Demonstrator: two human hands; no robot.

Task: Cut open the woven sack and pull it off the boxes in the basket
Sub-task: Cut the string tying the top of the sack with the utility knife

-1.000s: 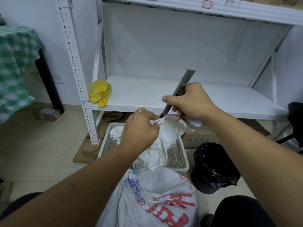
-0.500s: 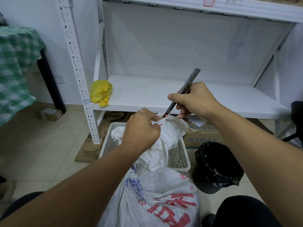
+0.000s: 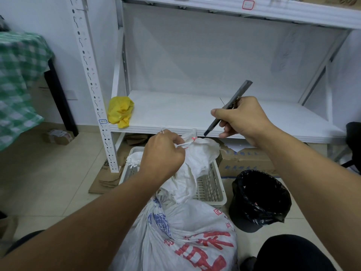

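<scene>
White walls and a pale tiled floor point(image 3: 48, 182) frame a steel rack point(image 3: 214, 114); its lower board is bare but for a yellow bag point(image 3: 120, 111) at the left end, and a green checked cloth point(image 3: 17, 79) hangs at far left. The sack point(image 3: 187, 237), white with red and blue print, fills the near foreground; its bulk overlaps the near rim of the basket point(image 3: 213, 190) and its gathered neck rises over the basket. No boxes show; they are presumably inside the sack, and whether its base rests in the basket I cannot tell. A black-lined bin point(image 3: 257, 200) stands just beside the basket's right wall; a carton point(image 3: 246, 163) lies behind its right corner, under the board's front edge.

The left hand point(image 3: 162, 155) is fisted round the neck and holds it up; the tie point(image 3: 186, 142), white string with a red fleck, stands out past the knuckles. The right hand point(image 3: 244, 118) is wrapped round a slim dark knife point(image 3: 228, 108); its tip angles down and left, near the tie but apart from it. Whether the blade is run out is too small to tell.

The sack looks unopened, so the task seems to be at its start, and the step in hand seems to be severing the tie. To do it well, keep the neck pulled taut; set the edge on the string beyond the left fingers, not between them; draw the cut away from that hand and from the body. Keep the stroke short and shallow, since woven cloth slips and frays and the boxes may sit close under it.
</scene>
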